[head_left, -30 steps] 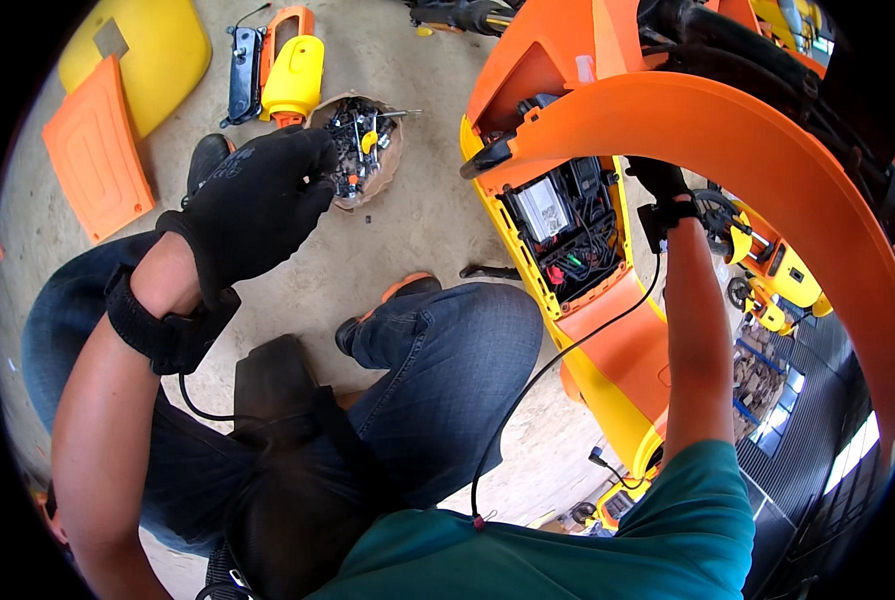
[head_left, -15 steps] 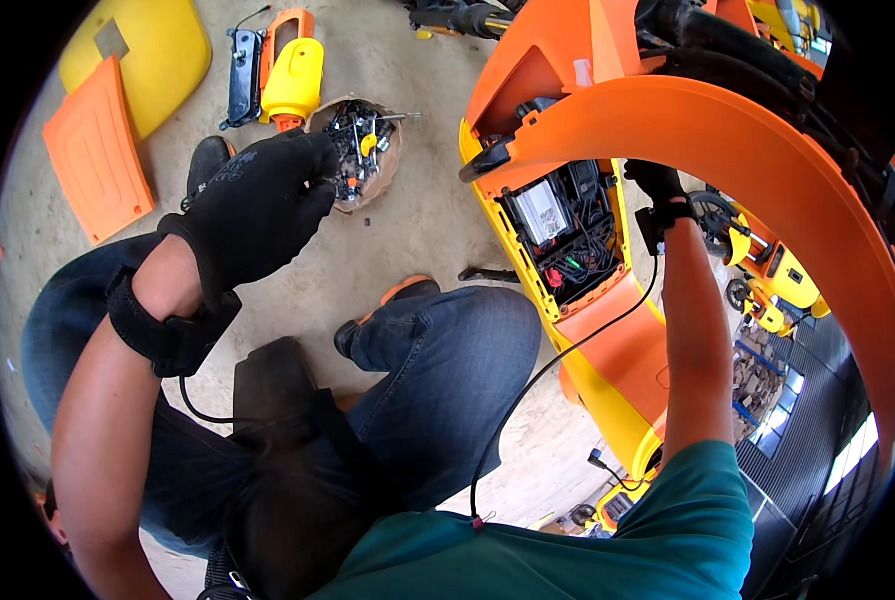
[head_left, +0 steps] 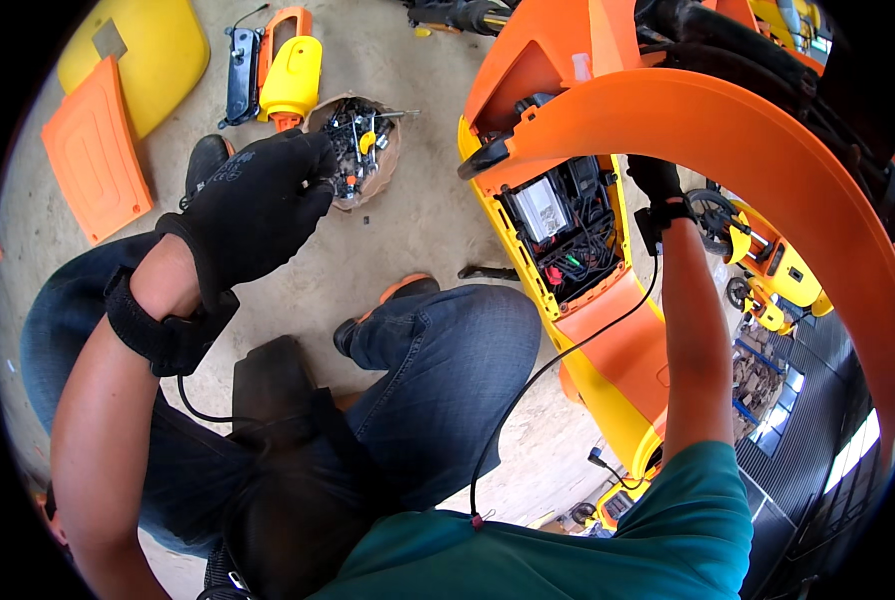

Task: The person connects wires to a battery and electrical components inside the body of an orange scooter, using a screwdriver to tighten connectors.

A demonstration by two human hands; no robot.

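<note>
My left hand [head_left: 264,205], in a black glove, hovers over the floor just beside a paper bag [head_left: 384,172] of loose hardware and tools. Its fingers are curled with the thumb pressed toward them; whatever they hold, if anything, is hidden. At the far side of an orange and yellow scooter body [head_left: 608,345], my gloved right hand [head_left: 654,180] is partly covered by a curved orange fender [head_left: 728,115], which hides its fingers. Between my arms, the body's open compartment shows a silver box [head_left: 541,209] with a white label and a tangle of black wires [head_left: 580,262].
An orange panel [head_left: 100,150] and a yellow panel [head_left: 163,70] lie on the floor at left. Near the bag are a yellow part [head_left: 293,78] and a black one [head_left: 243,75]. More yellow and orange scooters [head_left: 783,270] stand at right. A cable [head_left: 528,395] hangs from my right wrist.
The orange fender has shifted very slightly upward in view. Both hands stay almost where they were.
</note>
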